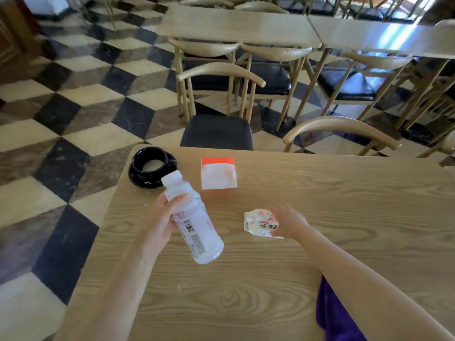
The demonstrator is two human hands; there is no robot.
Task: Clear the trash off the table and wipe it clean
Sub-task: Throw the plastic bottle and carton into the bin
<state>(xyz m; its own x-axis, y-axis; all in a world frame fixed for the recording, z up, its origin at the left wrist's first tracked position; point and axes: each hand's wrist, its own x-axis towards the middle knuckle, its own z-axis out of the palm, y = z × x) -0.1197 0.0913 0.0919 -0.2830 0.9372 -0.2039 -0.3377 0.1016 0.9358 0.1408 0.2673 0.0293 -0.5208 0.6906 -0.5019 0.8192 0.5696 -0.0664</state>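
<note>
Fingers of our left hand [160, 225] curl round the bottle [194, 225], tilted over the table [246, 279]. Our right hand [290, 221] touches the wrapper [258, 223], too blurred to tell its grip. We are gathering trash; next, pinch the wrapper firmly, wiping with the cloth [330, 311] later.

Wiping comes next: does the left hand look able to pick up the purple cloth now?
Probably not yet: the left hand grips the bottle, and the right forearm covers part of the cloth.

cloth [331, 316] cut off below, wrapper [258, 223] blurred
</note>
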